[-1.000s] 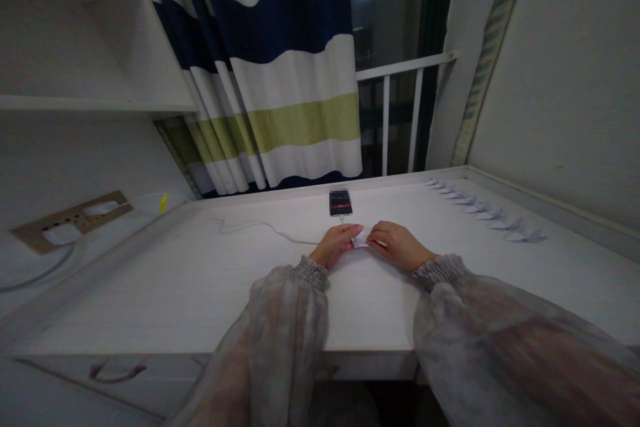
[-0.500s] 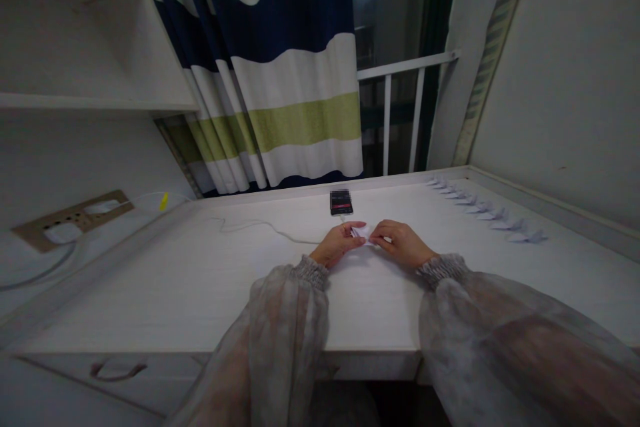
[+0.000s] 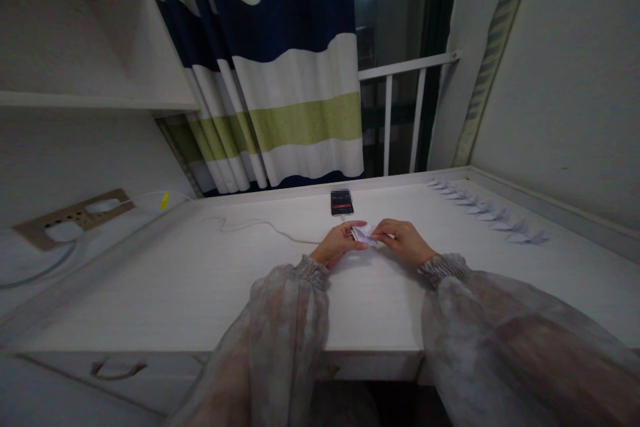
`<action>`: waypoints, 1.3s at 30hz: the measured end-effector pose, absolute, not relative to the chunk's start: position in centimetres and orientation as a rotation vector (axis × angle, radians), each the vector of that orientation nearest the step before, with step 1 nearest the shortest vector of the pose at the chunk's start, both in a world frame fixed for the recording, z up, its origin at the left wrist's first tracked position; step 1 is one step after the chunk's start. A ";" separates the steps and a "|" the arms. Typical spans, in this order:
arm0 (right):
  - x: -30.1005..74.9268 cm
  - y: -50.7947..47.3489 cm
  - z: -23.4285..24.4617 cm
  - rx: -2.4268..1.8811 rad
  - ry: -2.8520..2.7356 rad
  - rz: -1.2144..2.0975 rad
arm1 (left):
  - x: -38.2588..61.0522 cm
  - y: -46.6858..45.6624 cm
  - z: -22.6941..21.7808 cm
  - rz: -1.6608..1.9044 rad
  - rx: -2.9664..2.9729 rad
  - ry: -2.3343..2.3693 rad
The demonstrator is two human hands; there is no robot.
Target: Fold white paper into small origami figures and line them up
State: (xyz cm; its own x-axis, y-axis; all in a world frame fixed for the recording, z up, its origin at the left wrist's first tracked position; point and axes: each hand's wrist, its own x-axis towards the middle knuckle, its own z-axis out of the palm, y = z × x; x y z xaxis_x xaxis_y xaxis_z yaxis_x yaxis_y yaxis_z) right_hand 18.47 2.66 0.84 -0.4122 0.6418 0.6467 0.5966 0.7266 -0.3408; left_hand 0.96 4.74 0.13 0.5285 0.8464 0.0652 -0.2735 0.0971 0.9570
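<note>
A small piece of folded white paper (image 3: 364, 234) is held between my two hands, a little above the white desk. My left hand (image 3: 340, 242) grips its left side, thumb at the near edge and fingers at the far edge. The fingertips of my right hand (image 3: 403, 240) pinch its right end. Its exact folds are too small to make out. Several folded white paper figures (image 3: 505, 219), all much alike, stand in a slanting row on the right side of the desk.
Just beyond my hands a phone (image 3: 342, 202) lies on the desk (image 3: 200, 293), with a thin white cable (image 3: 270, 225) trailing left. A power strip (image 3: 75, 217) is fixed at the left wall. Behind the desk hang a striped curtain (image 3: 300, 100) and a white railing (image 3: 407, 68).
The paper shows more of its face between my hands, and its near part seems opened out a little. My hands stay in nearly the same place.
</note>
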 end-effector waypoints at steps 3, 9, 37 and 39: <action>18.3 2.4 1.0 -0.971 -2.099 0.126 | 0.9 4.8 0.0 0.911 1.212 0.617; 17.8 2.1 0.5 -0.971 -2.131 0.006 | 1.1 5.3 -0.6 0.968 1.240 0.667; 15.6 1.1 1.6 -1.573 -2.258 -0.347 | 2.6 5.1 -0.7 1.024 1.482 0.788; 15.7 1.3 1.4 -1.556 -2.213 -0.340 | 2.6 5.0 -0.6 1.032 1.469 0.784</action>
State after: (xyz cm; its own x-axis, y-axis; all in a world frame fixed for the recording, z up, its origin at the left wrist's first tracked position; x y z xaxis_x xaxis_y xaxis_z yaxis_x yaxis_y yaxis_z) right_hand 15.71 1.31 1.38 -0.2911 0.8369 0.4635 0.9374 0.3462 -0.0364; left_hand 2.62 4.99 -0.60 0.3964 0.9014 0.1744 -0.0736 -0.1581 0.9847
